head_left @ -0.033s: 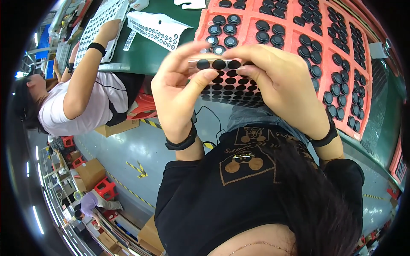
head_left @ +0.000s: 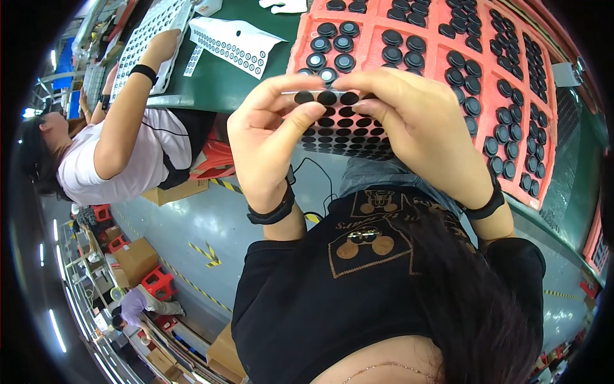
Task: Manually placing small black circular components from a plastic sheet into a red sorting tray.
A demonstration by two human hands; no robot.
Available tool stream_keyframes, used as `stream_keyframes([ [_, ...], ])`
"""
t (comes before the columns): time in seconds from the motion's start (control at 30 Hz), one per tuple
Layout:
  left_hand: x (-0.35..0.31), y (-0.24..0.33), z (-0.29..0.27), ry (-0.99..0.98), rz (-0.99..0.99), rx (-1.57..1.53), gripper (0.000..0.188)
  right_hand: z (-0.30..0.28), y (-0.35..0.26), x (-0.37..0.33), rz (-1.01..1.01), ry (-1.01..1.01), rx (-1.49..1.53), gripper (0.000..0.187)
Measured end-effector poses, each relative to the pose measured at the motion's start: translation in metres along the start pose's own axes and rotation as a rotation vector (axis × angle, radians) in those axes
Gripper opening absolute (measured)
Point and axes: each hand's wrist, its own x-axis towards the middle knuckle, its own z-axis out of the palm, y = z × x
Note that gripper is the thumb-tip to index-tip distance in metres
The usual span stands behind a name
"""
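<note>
A clear sheet of black round stickers (head_left: 343,121) hangs between my two hands, its upper edge bent over. My left hand (head_left: 261,137) pinches the left end of that edge between thumb and index finger. My right hand (head_left: 427,118) grips the right end in the same way. Three black dots show on the bent strip, with several rows below. Just beyond my fingers lies a pink foam tray (head_left: 372,38) with round black parts (head_left: 392,37) in its compartments. Some parts near my left fingers have pale grey centres (head_left: 343,43).
On the green table (head_left: 220,89) lies a white sheet of ring-shaped stickers (head_left: 233,48). At the left, a co-worker in a white shirt (head_left: 128,144) reaches over a white tray (head_left: 144,41). A white glove (head_left: 284,6) rests at the far edge. Cardboard boxes (head_left: 135,256) stand on the floor.
My left index finger has come down from a raised position onto the sheet's upper edge. My right hand has hardly moved.
</note>
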Motion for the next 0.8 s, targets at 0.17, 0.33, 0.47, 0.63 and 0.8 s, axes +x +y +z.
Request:
stream_keyframes([
  [0.17,-0.004,-0.013,0.005,0.028,-0.108,0.065,0.010,0.005,0.010,-0.003,-0.010,0.057,-0.043,0.018],
  [0.33,-0.008,-0.020,0.017,0.113,0.069,0.197,0.006,0.001,0.012,-0.005,-0.010,0.131,-0.012,0.017],
  [0.47,-0.007,-0.025,0.023,0.146,0.086,0.161,0.005,0.001,0.013,-0.004,0.021,0.147,-0.014,0.017],
  [0.63,-0.009,-0.026,0.026,0.158,0.103,0.218,0.004,0.005,0.018,-0.006,0.000,0.144,-0.004,0.018],
  [0.8,-0.009,-0.028,0.025,0.183,0.087,0.216,0.003,0.001,0.015,-0.004,0.064,0.083,0.017,0.019],
])
